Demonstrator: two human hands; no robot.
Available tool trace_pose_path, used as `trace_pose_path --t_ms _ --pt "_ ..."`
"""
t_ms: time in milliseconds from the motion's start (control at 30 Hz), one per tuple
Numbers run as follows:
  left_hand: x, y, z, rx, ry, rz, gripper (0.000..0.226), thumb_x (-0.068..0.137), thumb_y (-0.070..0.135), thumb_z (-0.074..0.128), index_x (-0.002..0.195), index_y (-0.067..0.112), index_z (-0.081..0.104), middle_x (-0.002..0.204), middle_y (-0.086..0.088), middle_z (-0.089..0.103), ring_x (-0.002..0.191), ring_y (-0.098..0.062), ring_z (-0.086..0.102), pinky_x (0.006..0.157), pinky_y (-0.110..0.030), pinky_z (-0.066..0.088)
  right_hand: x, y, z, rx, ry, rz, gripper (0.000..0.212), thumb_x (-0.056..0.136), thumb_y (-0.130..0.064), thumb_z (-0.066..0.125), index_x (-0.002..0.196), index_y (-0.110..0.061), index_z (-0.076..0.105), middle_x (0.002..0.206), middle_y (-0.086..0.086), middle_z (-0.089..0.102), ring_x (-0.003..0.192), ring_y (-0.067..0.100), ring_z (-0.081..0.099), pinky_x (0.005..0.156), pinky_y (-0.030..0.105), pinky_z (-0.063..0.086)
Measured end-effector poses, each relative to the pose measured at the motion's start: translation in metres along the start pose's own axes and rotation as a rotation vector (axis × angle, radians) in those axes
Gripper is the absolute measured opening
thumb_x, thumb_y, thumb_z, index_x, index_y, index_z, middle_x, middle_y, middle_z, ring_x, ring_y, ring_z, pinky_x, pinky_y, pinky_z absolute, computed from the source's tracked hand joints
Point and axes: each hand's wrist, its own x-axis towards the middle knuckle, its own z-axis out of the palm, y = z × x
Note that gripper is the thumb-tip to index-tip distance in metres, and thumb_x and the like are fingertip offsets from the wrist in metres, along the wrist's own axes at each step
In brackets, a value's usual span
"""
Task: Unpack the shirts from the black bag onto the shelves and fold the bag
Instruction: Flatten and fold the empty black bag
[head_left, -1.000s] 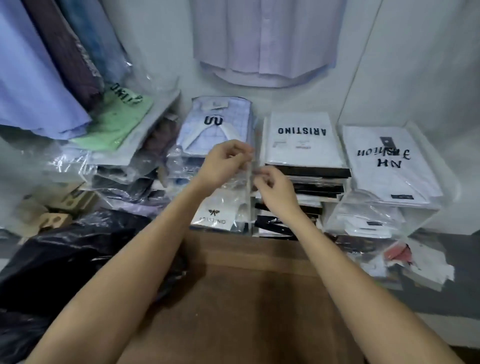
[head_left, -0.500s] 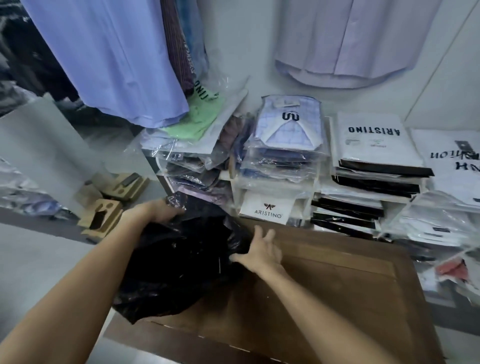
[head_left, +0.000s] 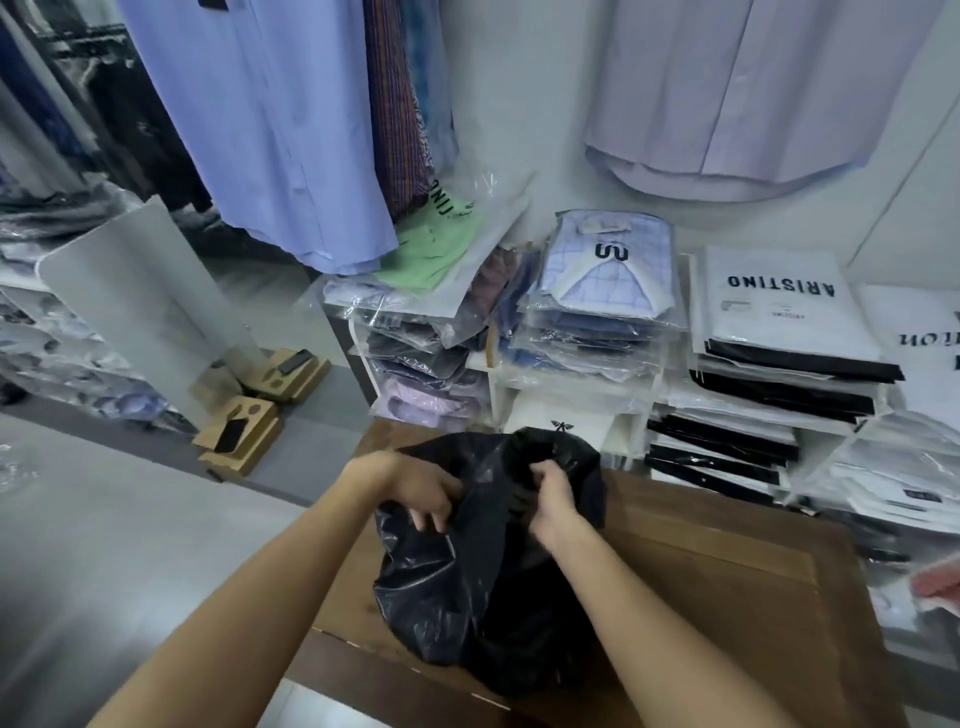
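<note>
Both hands, left hand (head_left: 423, 491) and right hand (head_left: 553, 499), grip bunched plastic at the top of the black bag (head_left: 483, 587), which sits on the wooden bench (head_left: 727, 582) at lower centre. The bag looks slack, possibly emptied, so folding seems next: flatten it first. Packets on the shelves (head_left: 493, 374) at upper right read "ARISTINO" (head_left: 779, 283).

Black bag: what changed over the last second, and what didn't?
Both hands left the packaged shirt at the shelves and came down to the black bag. The bag was pulled from the left side onto the wooden table. Now the left hand and right hand both grip its bunched top. The shirt stacks on the shelves stayed as they were.
</note>
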Motion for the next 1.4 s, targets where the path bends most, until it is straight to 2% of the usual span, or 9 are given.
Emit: trace_pose_path --t_ms 133,333,467,667,800,900,1033,1267,1400 --pt "-0.003 -0.009 0.014 -0.208 0.053 0.176 0.049 0.085 0.007 0.049 0.128 0.023 0.064 0.104 0.002 0.074 0.088 -0.013 0.069 0.081 -0.025 0.052 0.009 -0.024 -0.014 0.266 0.015 0.068 0.025 0.101 -0.020 0.050 0.094 -0.003 0.066 0.083 0.017 0.073 0.077 0.029 0.064 0.055 0.032 0.058" --pt "0.027 -0.059 -0.003 -0.824 1.113 -0.017 0.031 0.087 0.004 0.043 0.094 0.020 0.068 0.098 -0.006 0.071 0.083 -0.021 0.062 0.077 -0.036 0.049 0.015 -0.053 -0.039 -0.104 0.095 -0.049 0.032 0.100 0.005 0.041 0.114 -0.017 0.059 0.094 0.013 0.064 0.078 0.026 0.062 0.064 0.037 0.052" --pt "0.070 -0.088 -0.002 -0.959 0.454 -0.325 0.027 0.094 0.029 0.050 0.117 0.016 0.059 0.104 -0.011 0.066 0.070 -0.029 0.064 0.061 -0.029 0.050 0.015 -0.068 -0.061 -0.297 0.148 -0.026 0.009 0.101 -0.014 0.057 0.094 -0.016 0.063 0.086 0.006 0.067 0.073 0.019 0.062 0.060 0.032 0.052" --pt "0.101 -0.055 -0.020 -0.813 -0.154 -0.008 0.031 0.091 0.045 0.063 0.069 0.024 0.057 0.061 0.004 0.046 0.049 -0.011 0.040 0.046 -0.020 0.035 0.000 -0.079 -0.071 -0.530 0.199 -0.155 0.008 0.085 -0.017 0.076 0.091 -0.013 0.078 0.092 0.009 0.076 0.077 0.018 0.069 0.070 0.028 0.051" --pt "0.101 -0.042 -0.048 -0.521 -0.018 0.159 0.025 0.095 0.001 0.057 0.116 0.013 0.063 0.097 -0.001 0.066 0.073 -0.005 0.066 0.063 -0.017 0.053 -0.021 -0.101 -0.078 -0.522 0.327 -0.307 0.009 0.088 -0.017 0.076 0.097 -0.015 0.079 0.084 0.002 0.076 0.071 0.012 0.069 0.051 0.016 0.050" --pt "0.085 -0.048 -0.073 -0.261 0.164 0.185 0.025 0.085 0.001 0.064 0.109 0.006 0.069 0.097 -0.004 0.071 0.088 -0.015 0.068 0.086 -0.029 0.057 -0.032 -0.133 -0.108 -0.335 0.515 -0.414 0.007 0.090 -0.011 0.072 0.095 -0.008 0.075 0.090 0.011 0.074 0.070 0.020 0.066 0.058 0.025 0.054" --pt "0.047 -0.057 -0.109 -0.242 0.270 0.174 0.020 0.091 0.000 0.060 0.095 0.015 0.073 0.075 0.000 0.064 0.059 -0.007 0.056 0.048 -0.012 0.044 -0.050 -0.170 -0.156 -0.472 0.614 -0.436 0.015 0.084 -0.014 0.077 0.093 -0.003 0.076 0.081 0.016 0.070 0.062 0.024 0.057 0.055 0.030 0.043" --pt "0.005 -0.044 -0.141 -0.175 0.091 0.122 0.017 0.086 0.008 0.067 0.100 0.014 0.074 0.072 0.001 0.068 0.058 -0.009 0.061 0.053 -0.020 0.046 -0.060 -0.192 -0.159 -0.836 0.567 -0.152 0.027 0.090 -0.016 0.067 0.067 -0.014 0.054 0.040 0.000 0.038 0.030 0.010 0.027 0.041 0.011 0.025" --pt "0.001 -0.063 -0.132 -0.424 0.073 0.244 0.013 0.092 0.009 0.059 0.103 0.008 0.068 0.078 -0.008 0.062 0.053 -0.010 0.055 0.050 -0.018 0.044 -0.070 -0.200 -0.158 -0.615 0.353 -0.050 0.025 0.097 -0.020 0.064 0.073 -0.017 0.055 0.047 -0.005 0.051 0.031 0.002 0.037 0.031 0.013 0.037"
